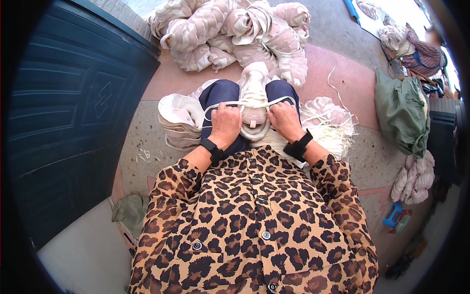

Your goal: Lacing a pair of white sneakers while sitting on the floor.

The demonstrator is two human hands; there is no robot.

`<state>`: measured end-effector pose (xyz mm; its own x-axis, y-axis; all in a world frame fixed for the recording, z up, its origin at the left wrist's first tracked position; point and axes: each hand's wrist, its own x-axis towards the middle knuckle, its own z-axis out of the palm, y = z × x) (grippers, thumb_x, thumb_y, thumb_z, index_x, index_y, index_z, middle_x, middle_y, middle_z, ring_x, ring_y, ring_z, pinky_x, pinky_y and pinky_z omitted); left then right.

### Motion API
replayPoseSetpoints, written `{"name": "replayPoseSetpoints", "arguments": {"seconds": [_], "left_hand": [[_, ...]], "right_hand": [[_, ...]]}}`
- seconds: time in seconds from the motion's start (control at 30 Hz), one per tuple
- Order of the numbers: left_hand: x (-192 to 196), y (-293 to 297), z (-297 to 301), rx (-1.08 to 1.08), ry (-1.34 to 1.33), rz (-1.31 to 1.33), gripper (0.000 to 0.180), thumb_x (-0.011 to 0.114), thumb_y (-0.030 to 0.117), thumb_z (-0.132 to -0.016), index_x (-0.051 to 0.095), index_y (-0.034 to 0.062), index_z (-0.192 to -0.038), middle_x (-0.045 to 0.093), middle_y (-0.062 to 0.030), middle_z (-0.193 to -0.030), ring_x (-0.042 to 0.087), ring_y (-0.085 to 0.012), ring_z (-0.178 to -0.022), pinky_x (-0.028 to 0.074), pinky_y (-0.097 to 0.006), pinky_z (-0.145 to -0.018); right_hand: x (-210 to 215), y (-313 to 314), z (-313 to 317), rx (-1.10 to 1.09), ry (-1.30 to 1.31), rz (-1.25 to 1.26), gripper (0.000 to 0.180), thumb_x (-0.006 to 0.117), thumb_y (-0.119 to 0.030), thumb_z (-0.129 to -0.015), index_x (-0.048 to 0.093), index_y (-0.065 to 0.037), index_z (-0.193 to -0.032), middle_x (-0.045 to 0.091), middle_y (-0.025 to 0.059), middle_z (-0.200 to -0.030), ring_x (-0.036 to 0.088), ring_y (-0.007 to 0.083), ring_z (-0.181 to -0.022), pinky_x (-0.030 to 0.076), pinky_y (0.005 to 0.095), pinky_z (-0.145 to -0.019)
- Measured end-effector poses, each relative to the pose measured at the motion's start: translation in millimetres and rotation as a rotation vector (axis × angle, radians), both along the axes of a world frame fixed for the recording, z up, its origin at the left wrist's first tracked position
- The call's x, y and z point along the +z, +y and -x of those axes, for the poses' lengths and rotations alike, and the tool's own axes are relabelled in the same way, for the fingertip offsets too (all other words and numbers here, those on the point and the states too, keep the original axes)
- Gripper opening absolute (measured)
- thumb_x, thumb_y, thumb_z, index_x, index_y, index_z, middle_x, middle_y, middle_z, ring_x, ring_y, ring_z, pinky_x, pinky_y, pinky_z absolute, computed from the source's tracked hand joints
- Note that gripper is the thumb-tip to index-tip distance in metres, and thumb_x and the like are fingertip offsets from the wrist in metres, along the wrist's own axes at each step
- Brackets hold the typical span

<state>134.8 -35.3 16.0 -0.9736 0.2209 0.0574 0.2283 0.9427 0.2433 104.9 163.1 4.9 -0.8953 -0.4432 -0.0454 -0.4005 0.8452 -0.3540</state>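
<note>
A pale pink and white lace-up shoe upper (254, 78) stands between my knees, its tongue and round opening toward me. White shoelace (252, 104) crosses over its top, with loops out to both sides. My left hand (226, 123) is closed on the lace at the upper's left edge. On the other edge, my right hand (285, 119) pinches the lace too, its fingertips against the upper. Fingertips are partly hidden on both hands. A bundle of white laces (328, 139) lies beside my right leg, and stacked uppers (181, 117) rest by my left leg.
Large rolled bundles of pink and white uppers (245, 29) are heaped ahead. A dark blue panelled door (83, 108) stands at left. To the right are a green sack (404, 112), another bundle (413, 179) and a blue object (392, 215). Another person (423, 51) sits at far right.
</note>
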Motion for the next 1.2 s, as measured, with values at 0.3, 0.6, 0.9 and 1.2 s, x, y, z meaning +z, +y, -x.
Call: {"name": "replayPoseSetpoints", "arguments": {"seconds": [0.3,0.6,0.9,1.2], "left_hand": [[8,8,13,-0.351,0.259,0.184,0.009,0.054,0.015,-0.067,0.059,0.009,-0.068,0.048,-0.0027,-0.075,0.043,-0.0185,-0.08,0.032,-0.032,-0.065],[14,10,48,-0.046,-0.089,-0.727,0.014,0.063,0.013,-0.074,0.063,-0.0004,-0.077,0.059,-0.0122,-0.061,0.057,-0.0172,-0.054,0.043,-0.028,-0.051],[17,-37,101,-0.039,0.011,-0.245,0.034,0.065,0.025,-0.07,0.061,0.0018,-0.094,0.061,-0.0148,-0.082,0.058,-0.0278,-0.08,0.045,-0.036,-0.07],[23,-199,17,0.65,-0.416,0.179,0.041,0.061,0.035,-0.072,0.06,0.0041,-0.099,0.059,-0.0194,-0.1,0.056,-0.0339,-0.094,0.046,-0.042,-0.077]], "right_hand": [[7,-7,9,0.28,0.084,-0.214,0.011,0.052,-0.01,-0.071,0.06,-0.009,-0.078,0.059,0.0062,-0.076,0.055,0.0218,-0.083,0.038,0.0338,-0.072],[9,-18,25,-0.09,0.064,0.481,0.014,0.055,-0.015,-0.077,0.06,-0.004,-0.07,0.052,0.0133,-0.074,0.051,0.0299,-0.075,0.038,0.0405,-0.063],[19,22,69,-0.251,-0.106,0.482,0.017,0.061,-0.022,-0.074,0.065,-0.006,-0.076,0.059,0.0119,-0.081,0.058,0.0277,-0.074,0.045,0.0352,-0.066],[12,27,-9,0.198,-0.182,-0.098,0.014,0.064,-0.023,-0.071,0.064,-0.009,-0.07,0.055,0.0045,-0.079,0.049,0.0201,-0.088,0.034,0.0376,-0.075]]}}
